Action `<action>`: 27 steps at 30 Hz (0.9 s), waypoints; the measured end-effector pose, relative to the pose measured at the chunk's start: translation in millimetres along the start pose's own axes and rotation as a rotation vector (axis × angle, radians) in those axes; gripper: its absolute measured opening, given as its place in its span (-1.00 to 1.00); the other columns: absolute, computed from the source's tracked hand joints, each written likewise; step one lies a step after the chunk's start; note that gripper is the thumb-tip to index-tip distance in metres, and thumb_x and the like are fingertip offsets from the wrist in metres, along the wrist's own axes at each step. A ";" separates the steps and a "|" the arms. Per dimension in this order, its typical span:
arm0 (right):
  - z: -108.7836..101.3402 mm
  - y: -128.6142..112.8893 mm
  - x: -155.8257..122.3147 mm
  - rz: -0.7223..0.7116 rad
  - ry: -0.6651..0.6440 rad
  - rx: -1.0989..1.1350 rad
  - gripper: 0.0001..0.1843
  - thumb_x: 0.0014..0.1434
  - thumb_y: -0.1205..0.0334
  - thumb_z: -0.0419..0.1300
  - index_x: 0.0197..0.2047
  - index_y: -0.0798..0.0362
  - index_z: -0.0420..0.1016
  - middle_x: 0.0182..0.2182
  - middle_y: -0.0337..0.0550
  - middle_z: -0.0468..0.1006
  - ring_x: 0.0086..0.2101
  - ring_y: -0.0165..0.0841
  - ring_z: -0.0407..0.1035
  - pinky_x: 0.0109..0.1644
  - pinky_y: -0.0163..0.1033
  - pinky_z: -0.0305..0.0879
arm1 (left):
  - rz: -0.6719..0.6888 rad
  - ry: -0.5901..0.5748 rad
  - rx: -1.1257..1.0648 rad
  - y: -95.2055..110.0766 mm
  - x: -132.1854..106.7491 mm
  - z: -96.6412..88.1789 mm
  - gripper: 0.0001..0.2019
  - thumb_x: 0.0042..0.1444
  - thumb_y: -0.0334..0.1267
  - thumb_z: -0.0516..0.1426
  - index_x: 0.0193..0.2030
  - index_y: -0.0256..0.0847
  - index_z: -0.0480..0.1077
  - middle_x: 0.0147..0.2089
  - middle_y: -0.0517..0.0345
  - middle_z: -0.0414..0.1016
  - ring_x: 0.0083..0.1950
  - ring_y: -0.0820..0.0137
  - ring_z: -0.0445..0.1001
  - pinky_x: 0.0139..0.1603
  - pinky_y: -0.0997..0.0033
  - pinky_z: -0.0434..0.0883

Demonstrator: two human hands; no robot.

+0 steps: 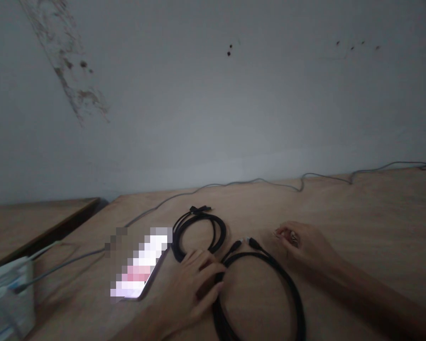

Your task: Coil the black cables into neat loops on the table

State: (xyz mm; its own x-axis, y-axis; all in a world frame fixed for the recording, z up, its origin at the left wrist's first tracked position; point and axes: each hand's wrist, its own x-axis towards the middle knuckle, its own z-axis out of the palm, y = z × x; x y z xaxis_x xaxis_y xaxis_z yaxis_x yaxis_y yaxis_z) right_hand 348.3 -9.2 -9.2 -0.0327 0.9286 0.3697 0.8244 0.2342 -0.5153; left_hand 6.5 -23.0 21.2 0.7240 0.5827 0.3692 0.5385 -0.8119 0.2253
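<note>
Two coiled black cables lie on the wooden table. My left hand reaches in low, its thumb and forefinger closed at the left side of the larger cable coil. Its other fingers rest by the lower edge of the smaller cable coil, which lies farther back with its dark plugs on top. Both plug ends of the larger cable point up the table, side by side. To the right of them, my right hand is curled with fingertips pinched; whatever small thing they hold is too blurred to name.
A phone with a lit, pixelated screen lies left of the coils. At the lower left stands a white box-like object with a grey cord. A thin cable runs along the table's back, near the stained wall.
</note>
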 end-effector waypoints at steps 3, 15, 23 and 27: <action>0.3 8.9 1.9 0.037 -0.014 -0.018 -0.71 0.26 -0.03 0.20 -0.20 -0.02 0.61 -0.33 -0.07 0.66 -0.37 -0.22 0.50 -0.34 -0.22 0.30 | 0.024 -0.052 -0.004 0.4 -0.5 -0.3 -0.80 0.33 -0.22 0.09 0.02 -0.10 0.48 -0.10 0.03 0.48 -0.08 0.21 0.45 -0.01 0.15 0.38; 9.0 24.0 11.9 -0.018 -0.111 -0.072 -0.76 0.26 0.09 0.19 -0.19 -0.03 0.66 -0.26 -0.06 0.68 -0.28 -0.20 0.54 -0.22 -0.20 0.36 | -0.099 -0.036 -0.003 -4.5 1.5 6.1 -0.84 0.35 -0.24 0.06 -0.22 -0.14 0.45 -0.17 0.10 0.50 -0.11 0.25 0.45 -0.04 0.20 0.35; 6.3 20.5 12.0 -0.026 -0.074 -0.101 -0.72 0.30 0.05 0.14 -0.21 0.01 0.63 -0.28 -0.02 0.65 -0.30 -0.19 0.51 -0.22 -0.19 0.34 | -0.144 -0.033 0.021 -4.5 0.4 8.5 -0.86 0.32 -0.23 0.08 -0.24 -0.16 0.42 -0.21 0.10 0.49 -0.16 0.25 0.48 -0.15 0.25 0.37; 1.2 22.0 16.6 -0.110 -0.134 -0.121 -0.67 0.36 0.05 0.09 -0.17 -0.02 0.66 -0.24 -0.02 0.65 -0.26 -0.20 0.51 -0.17 -0.18 0.33 | -0.159 -0.058 0.015 -6.3 -0.7 10.4 -0.87 0.32 -0.23 0.07 -0.21 -0.14 0.43 -0.20 0.12 0.49 -0.17 0.29 0.50 -0.19 0.30 0.37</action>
State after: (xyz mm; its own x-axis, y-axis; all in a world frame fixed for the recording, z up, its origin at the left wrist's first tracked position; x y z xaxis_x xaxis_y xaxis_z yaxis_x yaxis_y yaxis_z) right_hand 365.3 11.7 -15.4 -0.1944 0.9312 0.3083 0.8732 0.3074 -0.3782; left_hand 7.1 -17.9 10.2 0.6526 0.7052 0.2772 0.6543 -0.7090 0.2633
